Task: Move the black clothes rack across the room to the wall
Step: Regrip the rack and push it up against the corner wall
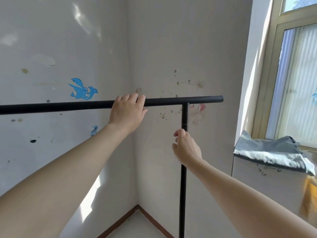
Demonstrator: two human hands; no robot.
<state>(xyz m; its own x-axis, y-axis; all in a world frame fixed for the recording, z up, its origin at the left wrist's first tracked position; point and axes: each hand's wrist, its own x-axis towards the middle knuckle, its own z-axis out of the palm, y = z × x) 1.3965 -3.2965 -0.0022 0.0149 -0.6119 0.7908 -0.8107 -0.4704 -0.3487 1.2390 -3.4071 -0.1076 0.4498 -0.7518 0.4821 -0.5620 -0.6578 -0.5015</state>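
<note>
The black clothes rack (183, 186) stands in front of a room corner. Its top bar (56, 106) runs from the left edge to a free end at the right, and one upright post drops from it down to the bottom of the view. My left hand (127, 111) is wrapped over the top bar near its middle. My right hand (187, 147) is closed around the upright post a short way below the joint. The rack's base is out of view.
Two white walls with stickers, among them a blue dolphin (82, 90), meet at the corner (132, 134) behind the rack. A box draped with grey cloth (271, 152) stands at the right under a window (298, 83). Brown skirting (137, 213) lines the floor.
</note>
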